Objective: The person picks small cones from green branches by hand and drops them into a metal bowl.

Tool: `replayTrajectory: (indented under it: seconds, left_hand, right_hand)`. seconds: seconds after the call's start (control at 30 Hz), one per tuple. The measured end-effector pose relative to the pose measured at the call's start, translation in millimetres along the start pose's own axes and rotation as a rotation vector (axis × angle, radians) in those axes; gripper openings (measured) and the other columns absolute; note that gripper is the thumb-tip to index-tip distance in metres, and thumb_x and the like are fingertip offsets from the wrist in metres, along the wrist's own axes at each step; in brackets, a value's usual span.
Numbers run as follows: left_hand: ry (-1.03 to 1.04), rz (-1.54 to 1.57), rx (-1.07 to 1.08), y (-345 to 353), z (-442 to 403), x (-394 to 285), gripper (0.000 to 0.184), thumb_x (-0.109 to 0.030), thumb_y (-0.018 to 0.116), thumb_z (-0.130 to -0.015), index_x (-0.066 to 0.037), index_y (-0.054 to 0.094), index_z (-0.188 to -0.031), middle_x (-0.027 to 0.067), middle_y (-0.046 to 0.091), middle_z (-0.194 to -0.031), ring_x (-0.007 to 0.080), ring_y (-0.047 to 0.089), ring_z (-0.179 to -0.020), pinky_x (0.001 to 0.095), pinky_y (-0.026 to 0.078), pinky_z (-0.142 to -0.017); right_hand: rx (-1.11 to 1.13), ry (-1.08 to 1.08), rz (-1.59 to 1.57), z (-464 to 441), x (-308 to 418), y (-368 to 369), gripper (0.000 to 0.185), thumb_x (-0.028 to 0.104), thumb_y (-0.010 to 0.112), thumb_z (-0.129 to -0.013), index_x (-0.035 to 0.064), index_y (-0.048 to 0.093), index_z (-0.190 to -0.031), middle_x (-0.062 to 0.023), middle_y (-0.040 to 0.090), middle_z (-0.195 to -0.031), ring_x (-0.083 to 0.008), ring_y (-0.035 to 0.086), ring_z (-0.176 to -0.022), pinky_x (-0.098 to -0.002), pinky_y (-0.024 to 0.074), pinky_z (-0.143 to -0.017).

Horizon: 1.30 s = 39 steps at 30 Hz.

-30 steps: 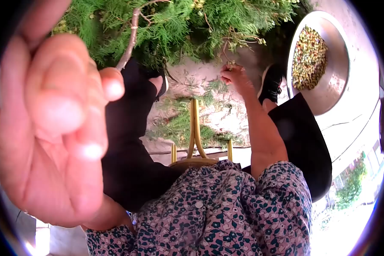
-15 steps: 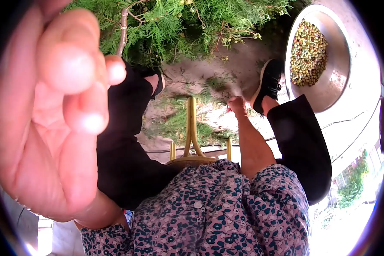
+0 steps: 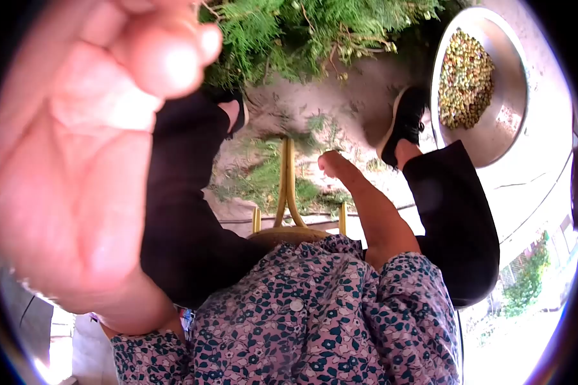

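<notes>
My left hand (image 3: 90,154) is raised close to the camera and fills the left side, blurred, its palm toward me. Its fingers are curled near the top edge, beside the green conifer branches (image 3: 282,38); I cannot make out whether anything is in them. Lower down, my right hand (image 3: 332,163) hangs between the knees above the ground, its fingers folded in. Whatever it may hold is hidden. Green sprigs (image 3: 270,170) lie scattered on the ground below it.
A large metal basin (image 3: 510,128) stands at the right, part filled with small greenish-brown cones or seeds (image 3: 465,80). My black shoes (image 3: 406,122) rest on the ground. A yellow-framed seat (image 3: 288,186) shows between my legs. A thin cable (image 3: 542,192) runs along the right.
My left hand has moved up and to the right, now covering the woody stem seen before. My right hand has shifted left, away from the shoe, and its fingers look more folded.
</notes>
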State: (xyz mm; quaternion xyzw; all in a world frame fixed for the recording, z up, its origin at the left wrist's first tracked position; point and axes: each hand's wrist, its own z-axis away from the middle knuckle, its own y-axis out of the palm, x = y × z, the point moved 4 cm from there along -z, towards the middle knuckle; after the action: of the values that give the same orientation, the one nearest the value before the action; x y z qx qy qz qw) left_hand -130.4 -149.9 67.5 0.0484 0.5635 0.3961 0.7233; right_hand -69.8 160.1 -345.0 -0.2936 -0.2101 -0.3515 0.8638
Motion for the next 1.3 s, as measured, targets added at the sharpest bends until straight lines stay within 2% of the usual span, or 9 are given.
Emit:
replayTrajectory:
  seconds: [0.03,0.17,0.43,0.6,0.63,0.77,0.93,1.1,1.3]
  left_hand:
    - [0.0,0.013,-0.002,-0.8,-0.1,0.1,0.021,-0.006,0.053,-0.081,0.003,0.05,-0.1,0.001,0.044,-0.067,0.0103,0.04,-0.058,0.0289,0.036,-0.073]
    - [0.03,0.013,-0.032,-3.0,-0.2,-0.2,0.018,-0.006,0.054,-0.081,0.002,0.053,-0.097,0.0018,0.048,-0.068,0.0107,0.043,-0.058,0.028,0.038,-0.069]
    - [0.19,0.087,-0.346,-8.1,-15.4,-23.8,0.014,-0.008,0.056,-0.08,0.0,0.059,-0.091,0.0034,0.055,-0.07,0.0115,0.048,-0.058,0.0262,0.041,-0.063]
    - [0.262,0.145,-0.371,-48.9,-21.5,-45.3,0.018,-0.006,0.059,-0.079,0.001,0.057,-0.095,0.003,0.059,-0.077,0.0101,0.052,-0.063,0.0283,0.045,-0.072]
    - [0.301,0.21,-0.39,-59.6,-20.1,-48.3,0.016,-0.007,0.061,-0.079,0.0,0.058,-0.094,0.0043,0.063,-0.081,0.0103,0.056,-0.065,0.0277,0.047,-0.07]
    - [0.4,0.394,-0.631,-100.3,-2.4,-61.0,0.01,-0.011,0.06,-0.08,-0.006,0.058,-0.088,0.0024,0.062,-0.078,0.0113,0.056,-0.065,0.0283,0.046,-0.07]
    - [0.436,0.532,-0.619,-124.9,6.7,-55.1,0.009,-0.016,0.058,-0.083,-0.007,0.057,-0.085,-0.0001,0.061,-0.076,0.0101,0.055,-0.065,0.0286,0.046,-0.068]
    - [0.41,0.526,-0.655,-137.9,7.6,-47.5,0.013,-0.02,0.057,-0.083,-0.009,0.056,-0.09,0.0001,0.06,-0.078,0.0104,0.054,-0.067,0.027,0.045,-0.068]
    - [0.401,0.521,-0.801,-172.8,23.4,-36.1,0.011,-0.021,0.055,-0.084,-0.011,0.056,-0.088,-0.0004,0.061,-0.078,0.0089,0.054,-0.066,0.026,0.044,-0.067]
  right_hand:
    - [0.122,-0.111,0.168,1.9,4.4,2.5,0.013,0.002,0.056,-0.063,0.0082,0.063,-0.072,-0.015,0.061,-0.073,-0.0255,0.061,-0.071,-0.036,0.0469,-0.064]
    - [-0.551,-0.053,-0.197,7.4,-6.1,-110.1,0.005,0.006,0.058,-0.066,0.0052,0.06,-0.07,-0.0131,0.059,-0.068,-0.0303,0.059,-0.07,-0.0362,0.0465,-0.064]
    - [-0.712,-0.055,-0.033,137.2,-10.4,-291.0,0.012,0.003,0.051,-0.071,0.0036,0.061,-0.079,-0.0178,0.06,-0.076,-0.0317,0.058,-0.077,-0.0374,0.0465,-0.07]
    - [-0.986,0.168,0.357,243.5,-115.4,-306.6,0.018,-0.002,0.045,-0.068,0.0023,0.061,-0.076,-0.0168,0.06,-0.078,-0.0334,0.056,-0.078,-0.0405,0.0441,-0.074]
    - [-0.793,0.47,0.264,255.5,-116.3,-316.0,0.014,0.0,0.047,-0.069,0.0029,0.06,-0.075,-0.0163,0.059,-0.079,-0.0332,0.055,-0.079,-0.0409,0.0431,-0.075]
    - [-0.949,0.345,0.459,296.7,-141.8,-324.5,0.01,0.007,0.054,-0.067,0.0031,0.059,-0.074,-0.0143,0.058,-0.075,-0.0315,0.054,-0.075,-0.0396,0.0429,-0.071]
    - [-0.964,0.454,0.207,281.7,-18.7,-372.5,0.012,0.01,0.052,-0.067,0.0011,0.059,-0.071,-0.0175,0.058,-0.074,-0.0343,0.056,-0.072,-0.0408,0.0448,-0.068]
    - [-1.033,-0.088,0.165,255.2,134.4,-384.6,0.02,0.009,0.06,-0.073,0.0025,0.061,-0.092,-0.0158,0.062,-0.086,-0.0317,0.06,-0.079,-0.0362,0.0474,-0.074]
    - [-0.866,-0.211,0.059,214.9,188.0,-365.5,0.02,0.009,0.059,-0.075,0.0026,0.06,-0.094,-0.0155,0.061,-0.088,-0.0283,0.06,-0.081,-0.0337,0.0474,-0.07]
